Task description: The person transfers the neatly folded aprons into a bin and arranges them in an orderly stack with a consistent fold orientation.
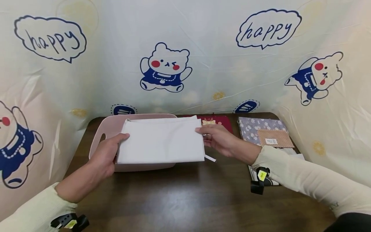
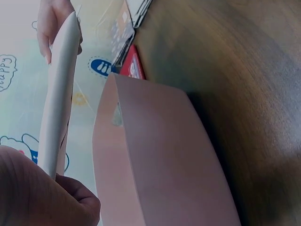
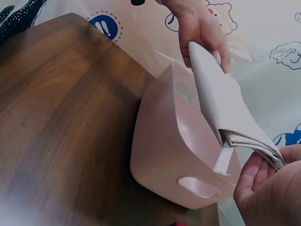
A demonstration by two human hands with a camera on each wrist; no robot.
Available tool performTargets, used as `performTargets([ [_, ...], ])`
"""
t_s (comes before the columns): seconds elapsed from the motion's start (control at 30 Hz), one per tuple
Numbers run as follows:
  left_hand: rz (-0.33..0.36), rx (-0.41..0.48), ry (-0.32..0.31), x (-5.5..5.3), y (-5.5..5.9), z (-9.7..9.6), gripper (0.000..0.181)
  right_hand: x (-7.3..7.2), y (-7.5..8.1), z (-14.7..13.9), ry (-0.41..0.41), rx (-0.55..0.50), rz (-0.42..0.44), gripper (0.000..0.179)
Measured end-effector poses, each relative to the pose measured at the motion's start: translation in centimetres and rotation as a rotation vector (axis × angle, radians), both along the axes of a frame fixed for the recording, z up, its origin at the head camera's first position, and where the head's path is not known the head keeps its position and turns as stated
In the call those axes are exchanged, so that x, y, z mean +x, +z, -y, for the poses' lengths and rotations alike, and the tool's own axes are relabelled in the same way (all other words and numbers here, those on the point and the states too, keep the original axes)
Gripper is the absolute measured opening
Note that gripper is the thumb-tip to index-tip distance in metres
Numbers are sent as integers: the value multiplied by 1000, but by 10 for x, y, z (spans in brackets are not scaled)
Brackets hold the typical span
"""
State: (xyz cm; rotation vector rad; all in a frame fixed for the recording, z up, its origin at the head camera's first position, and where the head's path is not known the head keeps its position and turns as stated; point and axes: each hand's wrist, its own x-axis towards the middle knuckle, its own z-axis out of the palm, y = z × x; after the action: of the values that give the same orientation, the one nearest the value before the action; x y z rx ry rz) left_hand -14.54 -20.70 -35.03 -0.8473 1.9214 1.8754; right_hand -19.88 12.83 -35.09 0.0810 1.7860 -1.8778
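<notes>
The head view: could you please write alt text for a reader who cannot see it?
A left hand and a right hand hold a folded white item by opposite ends above a pink bin on a dark wooden table. A floral-patterned item lies at the right, and a backdrop printed with cartoon bears hangs behind.

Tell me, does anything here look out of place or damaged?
One small thing: a strap sticks out from one end of the folded white bundle, and its tip looks frayed, so it seems untidy. Nothing appears spilled, and the bin stands upright.
</notes>
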Motion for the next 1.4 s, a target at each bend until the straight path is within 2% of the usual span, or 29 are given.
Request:
performTargets([
  [0.17,-11,-2,6,-2,0,5,90,-2,1,4,8,4,-14,29],
  [0.33,5,-10,6,-4,-1,10,90,-4,-1,8,16,10,-12,26],
  [0.57,26,-17,58,-10,-5,17,90,-12,-8,18,6,28,-16,28],
  [0.73,28,-14,61,-9,-7,23,90,-17,-11,26,14,22,-17,30],
  [1.07,54,-47,136,-10,-9,33,87,-21,-12,41,19,11,-11,38],
  [1.4,74,-52,169,-13,-9,44,88,-27,-14,53,15,25,11,40],
])
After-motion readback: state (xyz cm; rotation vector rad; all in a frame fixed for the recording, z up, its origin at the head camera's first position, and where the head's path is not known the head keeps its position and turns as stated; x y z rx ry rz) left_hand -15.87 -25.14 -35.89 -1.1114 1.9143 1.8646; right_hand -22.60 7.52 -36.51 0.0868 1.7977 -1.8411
